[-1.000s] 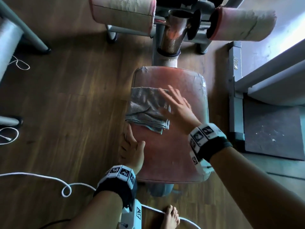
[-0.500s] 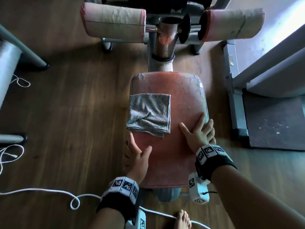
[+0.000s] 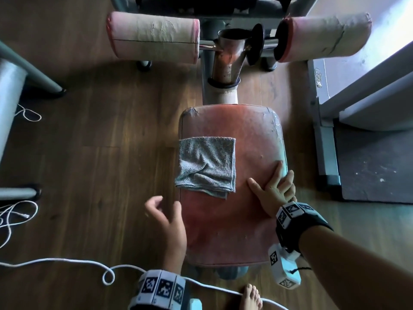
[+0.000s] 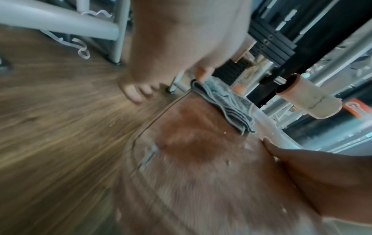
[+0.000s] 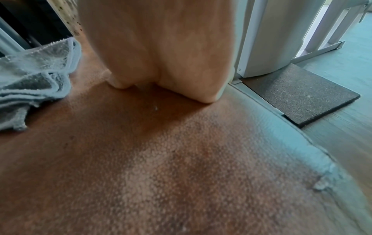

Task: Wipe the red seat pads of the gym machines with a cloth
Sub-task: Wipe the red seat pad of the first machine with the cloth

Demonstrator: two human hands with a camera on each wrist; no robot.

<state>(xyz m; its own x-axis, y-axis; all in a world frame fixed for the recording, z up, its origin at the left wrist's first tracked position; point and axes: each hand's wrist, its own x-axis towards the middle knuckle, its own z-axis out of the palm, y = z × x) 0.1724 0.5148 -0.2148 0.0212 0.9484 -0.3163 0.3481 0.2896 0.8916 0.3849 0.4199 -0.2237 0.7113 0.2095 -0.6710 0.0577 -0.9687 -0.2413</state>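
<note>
1. The red seat pad (image 3: pixel 232 220) is seen in the centre of the head view, its long axis running from the lower middle up to the metal post (image 3: pixel 225 70) at the upper middle.
2. A folded grey cloth (image 3: pixel 206 166) is laid on the left half of the pad; its left edge is lined up with the pad's left edge and a corner is overhanging slightly. No hand is touching it.
3. The right hand (image 3: pixel 271 189) is rested flat on the pad near its right edge, fingers (image 3: pixel 277 170) straight and spread, the outer ones reaching over the rim. Nothing is held. In the right wrist view the palm is seen pressed on the grained red surface (image 5: pixel 181 159), with the cloth (image 5: pixel 34 82) at the left of the frame.
4. The left hand (image 3: pixel 166 217) is held just beside the pad's left edge, above the wooden floor (image 3: pixel 100 153); its fingers are loosely curled and empty. The left wrist view is blurred.
5. Bare red surface is visible between cloth and right hand, above the cloth, and across the whole lower half of the pad.
6. Worn, cracked covering is seen along the pad's upper right edge.
7. Two roller pads (image 3: pixel 154 38) are mounted at the top of the frame; a white cord (image 3: pixel 67 262) is trailed on the floor at lower left, and a dark mat (image 3: pixel 375 166) is laid at the right.
</note>
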